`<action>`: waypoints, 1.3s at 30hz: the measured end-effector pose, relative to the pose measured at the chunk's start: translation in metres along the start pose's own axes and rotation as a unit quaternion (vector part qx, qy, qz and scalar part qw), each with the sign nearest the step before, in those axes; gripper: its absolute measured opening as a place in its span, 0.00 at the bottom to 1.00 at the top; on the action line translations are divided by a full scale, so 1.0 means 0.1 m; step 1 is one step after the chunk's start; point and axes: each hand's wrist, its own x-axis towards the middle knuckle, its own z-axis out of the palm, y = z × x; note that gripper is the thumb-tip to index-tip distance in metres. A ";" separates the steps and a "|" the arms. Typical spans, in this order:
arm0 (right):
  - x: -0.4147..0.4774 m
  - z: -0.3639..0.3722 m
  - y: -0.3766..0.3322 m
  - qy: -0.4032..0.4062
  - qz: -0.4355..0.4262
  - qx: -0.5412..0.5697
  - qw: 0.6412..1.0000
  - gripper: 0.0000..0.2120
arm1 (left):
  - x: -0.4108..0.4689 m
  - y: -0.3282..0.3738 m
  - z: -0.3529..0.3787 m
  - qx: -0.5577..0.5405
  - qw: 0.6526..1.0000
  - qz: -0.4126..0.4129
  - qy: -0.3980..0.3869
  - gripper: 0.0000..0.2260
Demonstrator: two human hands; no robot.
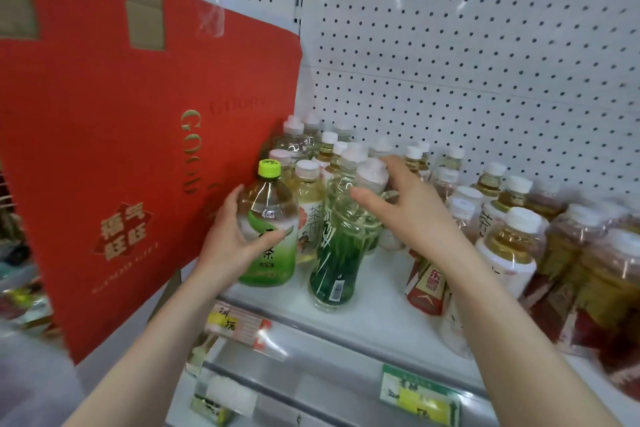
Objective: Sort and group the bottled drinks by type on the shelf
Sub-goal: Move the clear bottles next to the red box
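Observation:
My left hand point(230, 239) grips a green-tea bottle point(273, 253) with a lime-green cap, standing at the shelf's front left beside the red box. My right hand point(405, 199) reaches over a tall clear bottle point(337, 263) with a dark green label; thumb and fingers are spread around its white cap, and I cannot tell whether they pinch it. Behind them stand several white-capped pale tea bottles point(308, 204). To the right are white-labelled tea bottles point(509, 253) and amber ones with red labels point(581, 274).
A big red cardboard box point(131, 156) leans against the shelf's left end. The white shelf point(374, 308) has a pegboard back wall point(467, 62). Price tags point(239, 322) hang on its front rail. A lower shelf shows below.

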 end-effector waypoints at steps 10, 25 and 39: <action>0.03 0.18 -0.14 0.062 -0.062 -0.098 0.991 0.30 | -0.28 0.16 -0.11 0.044 0.988 0.056 0.140 0.40; 0.50 0.81 -0.53 0.066 -0.076 -0.152 0.983 0.29 | -0.76 0.21 -0.46 -0.084 0.989 0.021 0.117 0.40; -0.47 -0.19 0.38 0.185 0.057 -0.373 0.907 0.20 | -0.81 0.42 0.26 -0.148 0.987 0.059 -0.017 0.35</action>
